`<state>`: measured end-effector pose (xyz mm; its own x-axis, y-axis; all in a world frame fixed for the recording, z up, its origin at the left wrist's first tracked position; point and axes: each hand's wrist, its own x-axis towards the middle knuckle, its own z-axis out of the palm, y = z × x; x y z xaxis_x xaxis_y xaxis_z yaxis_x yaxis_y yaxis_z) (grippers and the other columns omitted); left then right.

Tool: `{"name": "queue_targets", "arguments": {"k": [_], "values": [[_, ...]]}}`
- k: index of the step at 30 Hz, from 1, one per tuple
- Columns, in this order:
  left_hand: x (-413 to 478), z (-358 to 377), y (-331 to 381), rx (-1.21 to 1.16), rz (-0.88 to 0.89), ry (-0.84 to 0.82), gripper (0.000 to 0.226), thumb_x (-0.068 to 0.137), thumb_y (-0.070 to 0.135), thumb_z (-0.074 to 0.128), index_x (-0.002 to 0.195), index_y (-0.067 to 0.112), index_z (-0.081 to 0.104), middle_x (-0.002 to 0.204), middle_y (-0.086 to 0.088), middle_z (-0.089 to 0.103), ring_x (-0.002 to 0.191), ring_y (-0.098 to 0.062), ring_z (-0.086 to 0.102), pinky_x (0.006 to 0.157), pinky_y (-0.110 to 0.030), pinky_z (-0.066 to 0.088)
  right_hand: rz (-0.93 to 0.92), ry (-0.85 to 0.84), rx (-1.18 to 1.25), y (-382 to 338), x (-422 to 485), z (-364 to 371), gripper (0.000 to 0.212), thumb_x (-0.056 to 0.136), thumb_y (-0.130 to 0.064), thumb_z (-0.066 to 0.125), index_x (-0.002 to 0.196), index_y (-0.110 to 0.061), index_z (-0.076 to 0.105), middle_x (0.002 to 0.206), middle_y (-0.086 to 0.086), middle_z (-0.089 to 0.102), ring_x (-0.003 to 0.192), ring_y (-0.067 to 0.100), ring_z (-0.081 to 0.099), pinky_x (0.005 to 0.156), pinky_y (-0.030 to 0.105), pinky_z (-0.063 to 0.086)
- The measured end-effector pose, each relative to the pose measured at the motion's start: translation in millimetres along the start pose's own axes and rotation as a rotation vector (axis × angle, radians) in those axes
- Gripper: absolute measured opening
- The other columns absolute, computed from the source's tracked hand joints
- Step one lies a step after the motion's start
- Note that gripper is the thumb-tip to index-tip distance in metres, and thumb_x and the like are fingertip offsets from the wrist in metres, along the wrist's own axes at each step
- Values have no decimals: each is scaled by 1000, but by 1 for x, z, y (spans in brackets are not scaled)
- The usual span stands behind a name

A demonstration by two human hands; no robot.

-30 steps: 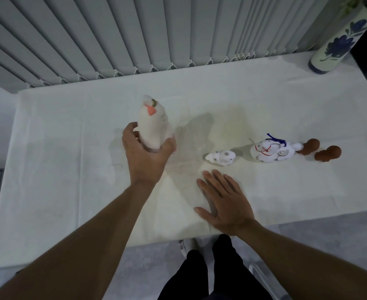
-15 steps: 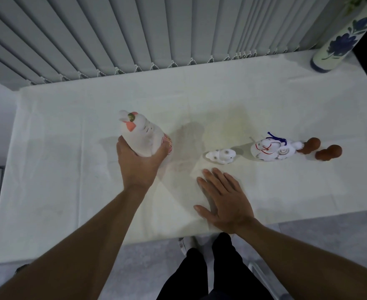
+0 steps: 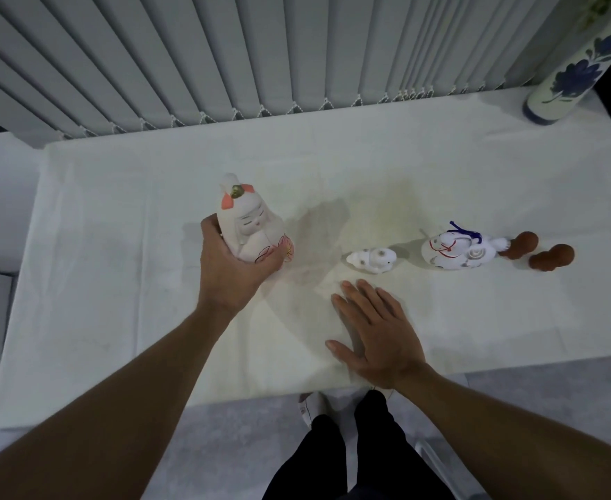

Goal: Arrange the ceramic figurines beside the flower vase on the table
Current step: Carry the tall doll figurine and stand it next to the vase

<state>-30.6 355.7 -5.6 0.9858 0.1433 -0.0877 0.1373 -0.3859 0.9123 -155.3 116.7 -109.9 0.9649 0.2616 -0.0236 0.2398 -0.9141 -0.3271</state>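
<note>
**Left hand grips doll figurine, right hand flat on table**

Here we see the left hand (image 3: 230, 272) wrapped around the base of the doll figurine (image 3: 250, 225), tilted left, left of centre. It's glossy white, closed eyes, orange hair bows, pink flower marks. Right hand (image 3: 374, 333) lies spread, empty, on the white-clothed table (image 3: 116, 283). Small white figurine (image 3: 370, 260), round painted figurine (image 3: 457, 250) and two brown gourds (image 3: 538, 250) sit in a row rightward. Flower vase (image 3: 572, 72) stands at far right corner; open cloth between.

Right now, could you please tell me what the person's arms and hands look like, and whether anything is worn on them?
Both forearms are bare up to the frame edge: no sleeves show. The left hand and right hand wear no gloves, and no rings, watch or bracelet are visible on them or the wrists. No markings stand out. Below them, dark trousers and a light shoe show.
</note>
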Motion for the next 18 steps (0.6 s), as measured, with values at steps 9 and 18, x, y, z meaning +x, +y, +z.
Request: {"name": "queue_targets", "arguments": {"k": [9, 18], "values": [[-4, -4, 2, 32, -46, -12, 73, 61, 35, 93, 117, 20, 48, 107, 11, 66, 88, -1, 70, 63, -16, 57, 3, -29, -19, 0, 0, 0, 76, 98, -69, 41, 158, -25, 35, 169, -1, 25, 159, 21, 15, 127, 45, 18], [-10, -15, -8, -19, -129, -116, 88, 57, 46, 93, 129, 26, 47, 121, 16, 62, 110, -1, 61, 86, -20, 52, 22, -37, 67, -7, 7, -6, 85, 93, -74, 47, 156, -18, 38, 166, 2, 32, 156, 23, 22, 127, 44, 21]]}}
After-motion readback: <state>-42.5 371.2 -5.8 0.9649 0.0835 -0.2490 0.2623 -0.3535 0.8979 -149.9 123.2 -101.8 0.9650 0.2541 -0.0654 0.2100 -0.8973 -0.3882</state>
